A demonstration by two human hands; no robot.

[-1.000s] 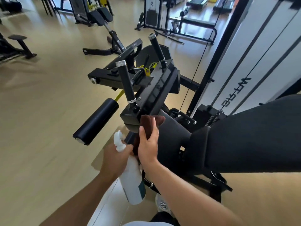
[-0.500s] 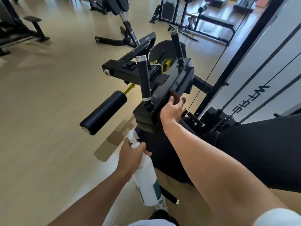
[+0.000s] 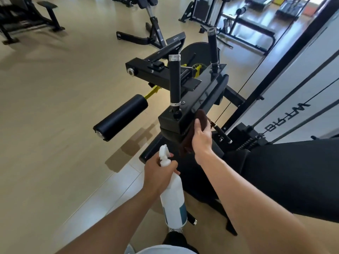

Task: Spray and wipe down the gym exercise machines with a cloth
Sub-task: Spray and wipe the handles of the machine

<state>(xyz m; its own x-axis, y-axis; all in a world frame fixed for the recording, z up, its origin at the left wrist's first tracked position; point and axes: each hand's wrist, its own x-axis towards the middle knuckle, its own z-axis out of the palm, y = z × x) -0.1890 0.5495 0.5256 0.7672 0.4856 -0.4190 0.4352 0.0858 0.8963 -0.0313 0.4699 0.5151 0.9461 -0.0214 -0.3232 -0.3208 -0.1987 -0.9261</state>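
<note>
A black exercise machine (image 3: 185,109) stands in front of me, with two upright black handles and a black foam roller (image 3: 121,117) sticking out to the left. My right hand (image 3: 200,138) grips a dark brown cloth (image 3: 200,116) and presses it against the right side of the machine's black frame bar, below the near handle (image 3: 174,80). My left hand (image 3: 157,173) holds a white spray bottle (image 3: 173,197) by its neck, below and to the left of the cloth, with the nozzle pointing up and left.
A black padded seat (image 3: 293,176) fills the right. A white weight-stack shroud (image 3: 300,92) with cables rises behind it. Other black gym machines (image 3: 150,21) and benches (image 3: 27,17) stand further off on the tan floor (image 3: 55,107).
My right hand first went up the frame bar with the cloth, then slid back down toward me along its right side. The left hand keeps the bottle low. My view moved closer.
</note>
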